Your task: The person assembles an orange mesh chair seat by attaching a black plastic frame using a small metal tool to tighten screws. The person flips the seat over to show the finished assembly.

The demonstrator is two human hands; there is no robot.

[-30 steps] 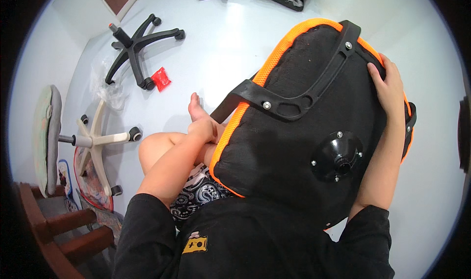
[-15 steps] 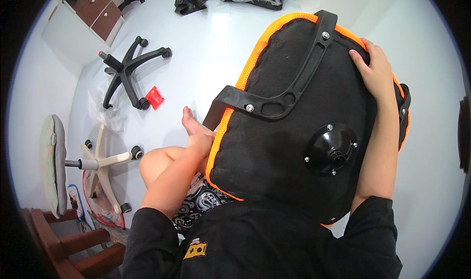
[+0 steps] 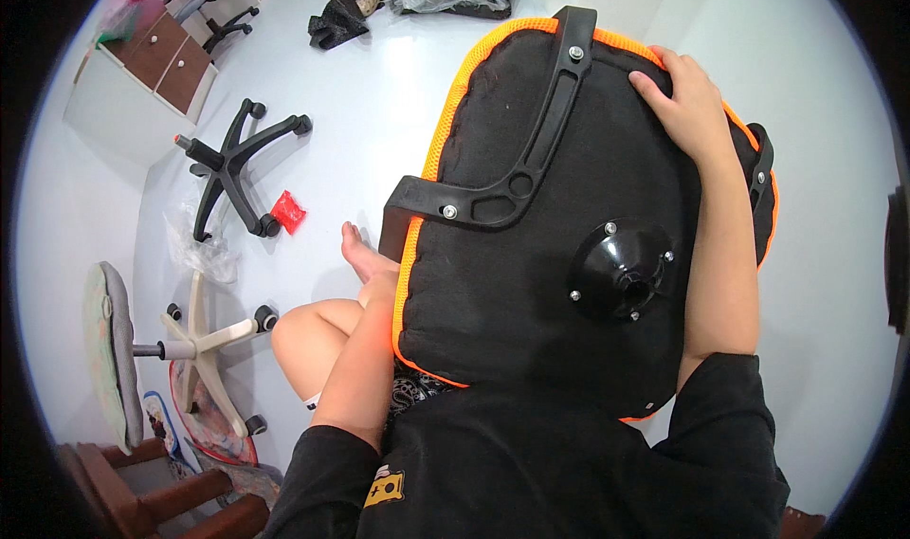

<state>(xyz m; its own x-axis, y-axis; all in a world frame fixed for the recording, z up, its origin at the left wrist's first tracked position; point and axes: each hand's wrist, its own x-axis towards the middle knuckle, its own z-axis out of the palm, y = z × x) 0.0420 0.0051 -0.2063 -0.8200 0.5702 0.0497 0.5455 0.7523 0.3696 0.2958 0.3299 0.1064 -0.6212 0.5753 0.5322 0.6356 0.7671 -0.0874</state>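
Observation:
An upturned black chair seat (image 3: 531, 292) with orange mesh edging leans against my body and lap. Black armrests are bolted on: the near-left armrest (image 3: 512, 193) shows fully, the right armrest (image 3: 761, 174) only partly. A glossy black cone-shaped mount (image 3: 626, 269) with several screws sits on its underside. My right hand (image 3: 682, 98) wraps round the far right edge, thumb on the black fabric, with its forearm lying along the seat. At the left edge, my left hand (image 3: 381, 285) reaches behind the seat beside my bare foot (image 3: 358, 252); its fingers are hidden.
A black five-legged wheeled chair base (image 3: 232, 164) stands left on the floor near a red packet (image 3: 288, 213) and clear plastic (image 3: 199, 240). Closer lies a chair with a cream base (image 3: 197, 345) on its side. Brown wooden furniture (image 3: 161, 492) is lower left, a drawer cabinet (image 3: 142, 89) far left.
The seat has shifted left in the picture and slightly up against the floor things, right hand still on its edge. My left hand has gone further behind the seat's left edge. The view has tilted.

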